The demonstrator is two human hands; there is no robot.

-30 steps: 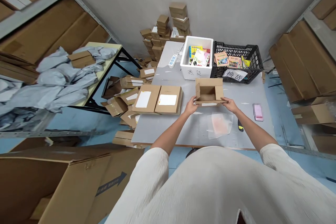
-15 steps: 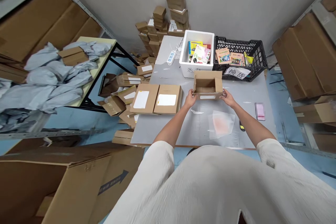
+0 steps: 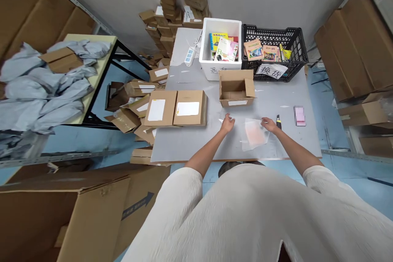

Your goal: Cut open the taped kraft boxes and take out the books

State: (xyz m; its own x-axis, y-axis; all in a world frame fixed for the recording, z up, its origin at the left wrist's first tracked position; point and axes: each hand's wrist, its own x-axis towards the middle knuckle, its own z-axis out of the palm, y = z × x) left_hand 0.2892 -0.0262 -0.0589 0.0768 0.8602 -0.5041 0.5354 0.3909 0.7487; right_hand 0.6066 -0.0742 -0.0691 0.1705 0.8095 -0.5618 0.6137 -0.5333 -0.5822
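A small open cardboard box (image 3: 236, 101) stands on the grey table, its flaps up and a white label on its front. My left hand (image 3: 227, 123) is just in front of the box, holding nothing, with its fingers loosely apart, near a white scrap on the tabletop. My right hand (image 3: 269, 124) is open at the upper right edge of a clear plastic bag (image 3: 255, 134) with something pinkish inside. Whether its fingertips touch the plastic is hard to tell. Close to the right of that hand lies a yellow and black box cutter (image 3: 278, 122).
Two labelled cardboard boxes (image 3: 190, 108) lie at the left. Behind stand a white bin (image 3: 220, 74) and a black crate (image 3: 296, 59), both holding books. A power strip (image 3: 189, 56) and a phone (image 3: 299, 116) lie on the table (image 3: 178, 147). Parcels crowd the floor at left.
Both hands have let go of the small cardboard box and come back toward me, the right one to the plastic bag. The box stays on the table. The view has shifted slightly.
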